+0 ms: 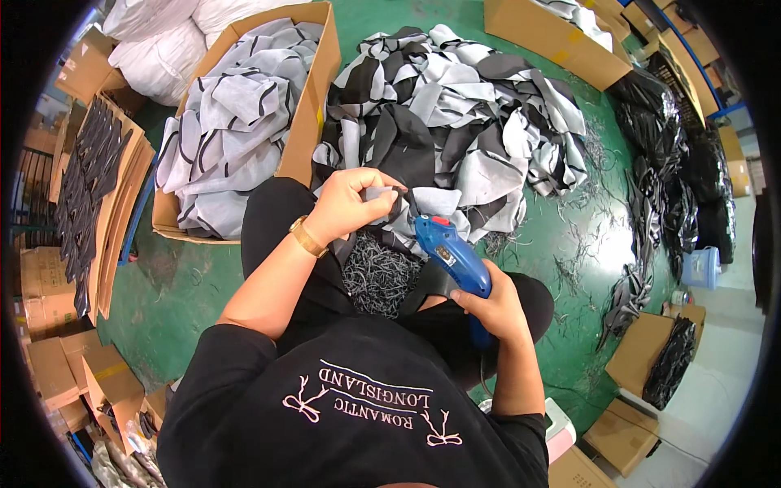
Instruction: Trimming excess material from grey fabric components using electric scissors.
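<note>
My left hand (351, 202), a gold-coloured watch (307, 237) on its wrist, pinches the edge of a grey and black piece of fabric (435, 200) between thumb and fingers. Wrapped around the handle of blue electric scissors (453, 257) with a red button is my right hand (498, 307). The tool's front end points at the fabric just right of my left fingertips; its blades are too small to make out. A heap of thin dark trimmings (378, 281) lies between my legs. Beyond my hands spreads a large pile of grey and black fabric pieces (488, 106).
At left stands an open cardboard box (319, 122) full of grey fabric with black edging. Another carton (561, 45) is at the far right. Loose trimmings (573, 260) litter the green floor. Black plastic bags (704, 175) and a blue bin (700, 268) line the right side.
</note>
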The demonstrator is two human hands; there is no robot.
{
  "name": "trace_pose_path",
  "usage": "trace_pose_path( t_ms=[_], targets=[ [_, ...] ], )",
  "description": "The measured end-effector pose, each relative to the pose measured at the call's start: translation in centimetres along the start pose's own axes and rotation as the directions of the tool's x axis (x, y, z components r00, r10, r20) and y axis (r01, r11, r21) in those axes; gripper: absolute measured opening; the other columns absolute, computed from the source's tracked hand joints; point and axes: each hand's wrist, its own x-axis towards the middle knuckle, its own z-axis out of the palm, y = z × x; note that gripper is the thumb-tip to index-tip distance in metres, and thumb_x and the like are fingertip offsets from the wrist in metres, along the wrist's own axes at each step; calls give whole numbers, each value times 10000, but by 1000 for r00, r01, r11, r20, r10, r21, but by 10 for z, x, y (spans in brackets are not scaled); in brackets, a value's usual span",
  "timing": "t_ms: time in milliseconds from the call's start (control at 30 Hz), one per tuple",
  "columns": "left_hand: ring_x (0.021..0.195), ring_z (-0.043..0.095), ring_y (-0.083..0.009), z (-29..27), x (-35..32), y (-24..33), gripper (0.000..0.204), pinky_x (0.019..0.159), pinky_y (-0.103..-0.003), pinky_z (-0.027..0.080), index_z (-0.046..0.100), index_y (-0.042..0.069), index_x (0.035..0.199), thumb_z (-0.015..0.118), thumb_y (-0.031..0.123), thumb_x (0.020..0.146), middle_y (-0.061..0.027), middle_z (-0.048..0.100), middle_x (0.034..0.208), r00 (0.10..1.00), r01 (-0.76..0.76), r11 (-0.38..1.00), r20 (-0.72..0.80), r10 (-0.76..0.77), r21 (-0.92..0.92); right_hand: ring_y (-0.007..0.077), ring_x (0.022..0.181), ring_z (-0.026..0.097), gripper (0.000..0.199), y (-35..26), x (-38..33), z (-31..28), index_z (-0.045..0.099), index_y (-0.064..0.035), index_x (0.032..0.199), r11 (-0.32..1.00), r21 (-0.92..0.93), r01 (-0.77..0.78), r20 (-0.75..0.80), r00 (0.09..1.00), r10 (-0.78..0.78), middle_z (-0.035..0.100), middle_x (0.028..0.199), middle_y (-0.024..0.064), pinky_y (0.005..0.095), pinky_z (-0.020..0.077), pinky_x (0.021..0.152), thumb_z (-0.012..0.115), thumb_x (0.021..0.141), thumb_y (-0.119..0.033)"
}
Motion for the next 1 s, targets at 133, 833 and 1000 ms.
trace_pose_path(
  t_ms=[133,833,1000],
  targets=[
    [623,560,-53,3,-7,5,151,567,-225,454,652,20,755,673,169,765,-30,702,858,963,-270,954,55,265,127,90,601,544,392,-6,-9,4,570,6,1030,998,-58,34,-12,999,-35,581,752,24,230,451,553,762,714,-127],
    [987,613,-129,36,-51,1,405,859,-264,479,545,31,1219,481,347,975,-59,629,1131,851,524,290,480,-215,-801,109,794,556,568,-20,41,38,572,18,1088,974,187,130,-144,984,-103,608,898,29,265,467,734,831,604,-125],
    [725,493,-37,10,-74,-21,454,640,-189,421,553,48,1122,706,367,837,45,555,856,789,512,503,613,44,-696,122,706,526,508,-32,48,19,568,21,1071,940,338,47,-214,977,28,573,844,21,247,442,668,696,584,-52]
  ],
)
